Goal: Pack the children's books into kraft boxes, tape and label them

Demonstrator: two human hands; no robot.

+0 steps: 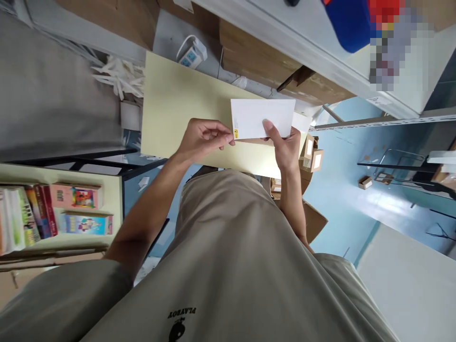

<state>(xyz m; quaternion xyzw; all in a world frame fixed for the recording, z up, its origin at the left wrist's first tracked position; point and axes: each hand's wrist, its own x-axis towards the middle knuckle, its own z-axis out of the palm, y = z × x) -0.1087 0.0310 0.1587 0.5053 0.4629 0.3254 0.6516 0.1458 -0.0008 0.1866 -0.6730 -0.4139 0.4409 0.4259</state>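
Observation:
A white, flat, rectangular envelope or thin box (249,114) with a small yellow mark at its lower left corner is held above the table. My right hand (288,147) grips its right part, thumb on top and fingers underneath. At its lower left corner, the thumb and fingertips of my left hand (208,137) are pinched together and touch the corner. A brownish strip shows just under its lower edge; I cannot tell what it is. Beneath both hands is the pale yellow tabletop (178,99), close in front of my body.
Cardboard boxes (256,54) and a white power strip (193,53) lie behind the table, under a white shelf (285,33). Books (42,209) and small boxes stand on a left shelf. Open cartons (311,221) are on the right, by the blue floor (331,180).

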